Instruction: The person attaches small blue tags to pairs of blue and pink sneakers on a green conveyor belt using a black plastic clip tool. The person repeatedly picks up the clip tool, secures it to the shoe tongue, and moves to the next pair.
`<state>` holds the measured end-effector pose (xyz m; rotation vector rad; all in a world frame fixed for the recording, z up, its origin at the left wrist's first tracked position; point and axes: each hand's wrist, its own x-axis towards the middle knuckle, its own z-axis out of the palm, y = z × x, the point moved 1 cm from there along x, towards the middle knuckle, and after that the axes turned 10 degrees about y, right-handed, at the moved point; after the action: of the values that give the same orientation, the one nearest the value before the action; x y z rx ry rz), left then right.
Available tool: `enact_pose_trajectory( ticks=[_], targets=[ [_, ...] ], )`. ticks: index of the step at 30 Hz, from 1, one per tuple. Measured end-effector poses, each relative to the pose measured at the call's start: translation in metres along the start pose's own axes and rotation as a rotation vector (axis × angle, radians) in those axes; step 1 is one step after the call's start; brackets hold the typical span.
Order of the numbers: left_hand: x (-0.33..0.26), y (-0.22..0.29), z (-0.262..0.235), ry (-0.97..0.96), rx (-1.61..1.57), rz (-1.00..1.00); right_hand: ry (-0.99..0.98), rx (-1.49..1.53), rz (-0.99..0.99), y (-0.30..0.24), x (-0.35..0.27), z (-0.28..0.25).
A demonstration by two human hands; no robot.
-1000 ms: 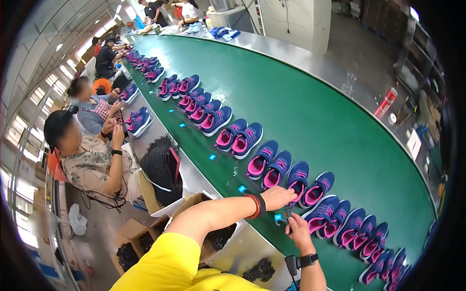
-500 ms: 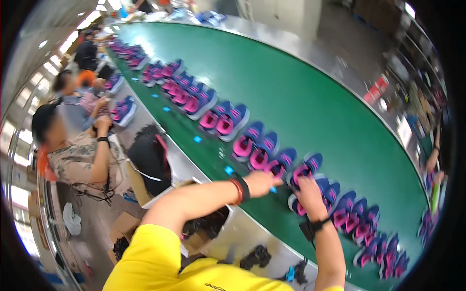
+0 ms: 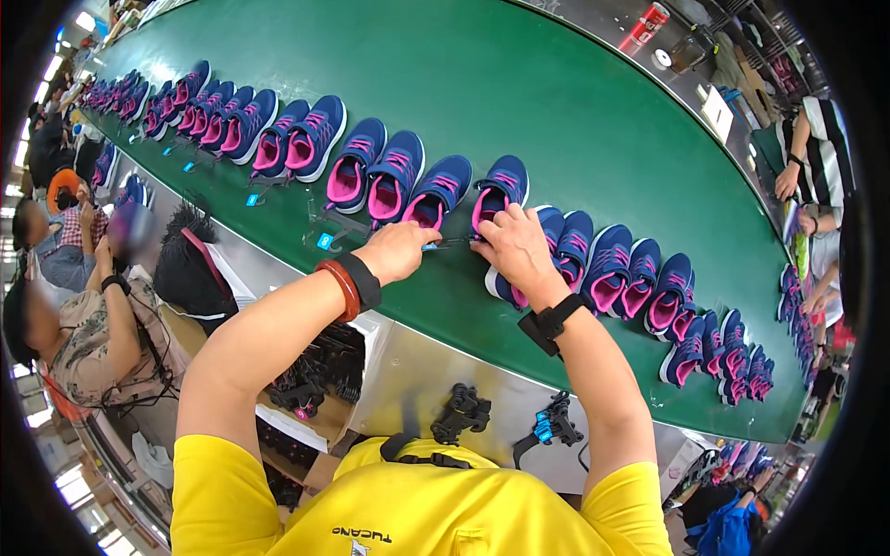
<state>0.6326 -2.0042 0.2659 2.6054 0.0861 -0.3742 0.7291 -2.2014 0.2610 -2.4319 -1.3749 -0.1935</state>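
Both my hands work on navy sneakers with pink linings and laces, lined up along the near side of a green conveyor belt (image 3: 593, 120). My left hand (image 3: 397, 252) is closed, pinching a black plastic shoe hanger (image 3: 452, 244) with a blue tab, close to the heel of one sneaker (image 3: 441, 185). Curled over the heel of the neighbouring sneaker (image 3: 503, 181) is my right hand (image 3: 515, 246), its fingertips partly hidden. The hanger spans the gap between the two hands. Another sneaker (image 3: 502, 285) lies partly behind my right wrist.
More sneakers (image 3: 315, 139) run along the belt to both sides, some with blue-tabbed hangers (image 3: 326, 241). On the metal ledge before me lie black hangers (image 3: 461, 414) and a blue-and-black bundle (image 3: 556, 422). A carton of black hangers (image 3: 324, 371) stands below left. Co-workers (image 3: 83, 324) sit at left.
The view has swung, so the shoe row and my arms appear higher and farther left. My hands stay at the same two sneakers, the hanger between them now plainer to see.
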Motion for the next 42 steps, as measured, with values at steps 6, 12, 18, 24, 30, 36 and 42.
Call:
enact_pose_trajectory(
  ticks=[6,12,18,24,30,36,42],
  targets=[
    [0.000,-0.001,-0.003,0.005,0.003,0.002,0.032,0.062,-0.063,0.003,0.001,-0.003],
    [-0.001,0.001,-0.005,-0.018,0.040,-0.009,-0.018,0.051,-0.091,-0.002,0.005,0.004],
    [-0.002,0.003,-0.009,0.114,-0.105,0.147,-0.020,-0.014,-0.011,-0.004,0.007,0.017],
    [-0.012,0.003,-0.011,-0.045,0.244,0.268,0.163,0.311,0.174,0.010,-0.032,-0.033],
    [-0.017,0.049,-0.012,0.278,0.232,0.541,0.178,0.449,0.554,0.015,-0.172,-0.090],
    [-0.003,0.096,0.049,0.122,0.236,0.490,-0.104,0.309,0.948,-0.009,-0.307,-0.133],
    [0.008,0.101,0.068,0.136,0.031,0.391,-0.253,0.223,0.957,-0.027,-0.374,-0.139]
  ],
)
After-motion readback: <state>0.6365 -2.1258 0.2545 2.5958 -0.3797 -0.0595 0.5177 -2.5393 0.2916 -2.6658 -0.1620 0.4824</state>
